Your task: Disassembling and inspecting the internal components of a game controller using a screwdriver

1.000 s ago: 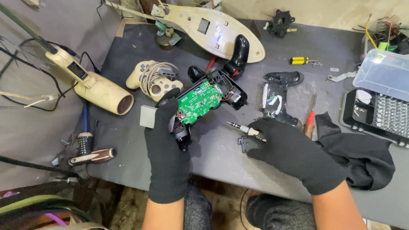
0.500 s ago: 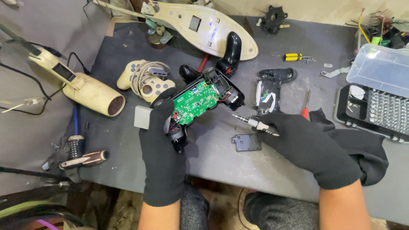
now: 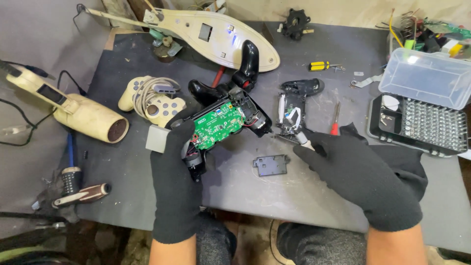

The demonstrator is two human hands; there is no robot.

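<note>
A: Where was the opened black controller point(image 3: 223, 128)?

B: Above the grey table point(image 3: 245, 191), in your left hand point(image 3: 175, 169), which was closed around it, green board up.

A: And your right hand point(image 3: 354, 167)?

B: It was closed on a screwdriver point(image 3: 289, 138), the tip at the controller's right edge.

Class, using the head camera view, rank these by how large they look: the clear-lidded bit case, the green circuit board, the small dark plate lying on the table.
1. Bit case, largest.
2. Green circuit board, held in the left hand.
3. Small dark plate, smallest.
</note>
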